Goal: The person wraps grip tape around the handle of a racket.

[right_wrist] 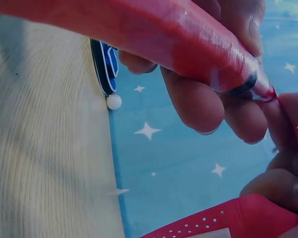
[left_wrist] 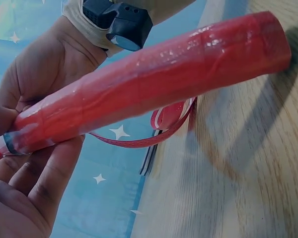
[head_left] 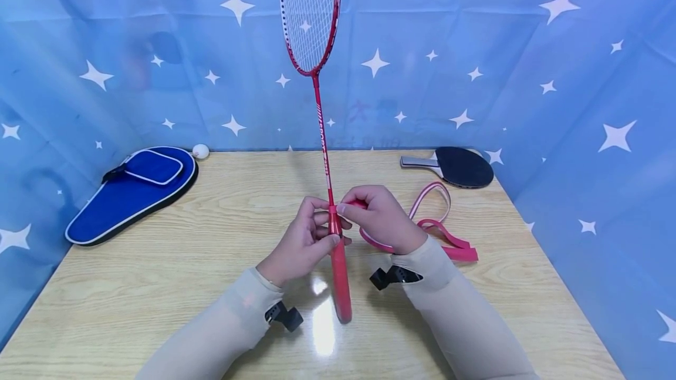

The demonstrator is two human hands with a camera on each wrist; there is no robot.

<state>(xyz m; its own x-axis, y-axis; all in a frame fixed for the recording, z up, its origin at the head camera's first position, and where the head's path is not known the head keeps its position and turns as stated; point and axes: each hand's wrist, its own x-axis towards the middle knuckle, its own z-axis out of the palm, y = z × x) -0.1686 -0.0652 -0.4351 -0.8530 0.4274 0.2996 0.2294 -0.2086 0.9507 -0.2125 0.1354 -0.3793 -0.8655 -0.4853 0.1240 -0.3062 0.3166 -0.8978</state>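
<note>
A red badminton racket (head_left: 323, 133) stands nearly upright in the head view, its strung head at the top and its handle (head_left: 340, 286) pointing down toward me. My left hand (head_left: 301, 245) grips it at the top of the handle, thumb in front and fingers behind. The handle (left_wrist: 154, 74) looks shiny and red in the left wrist view. Beside the cone, my right hand (head_left: 382, 219) pinches one end of a red grip tape (head_left: 462, 254) against the racket. The tape trails in loops to the table; small holes show on the perforated strip (right_wrist: 258, 213) in the right wrist view.
On the left of the wooden table (head_left: 237, 192) lies a blue paddle case (head_left: 127, 198), with a white ball (head_left: 200, 151) at its far end. A black table tennis paddle (head_left: 465, 167) lies at the back right. Blue starry cloth (head_left: 422, 98) hangs behind and at the sides.
</note>
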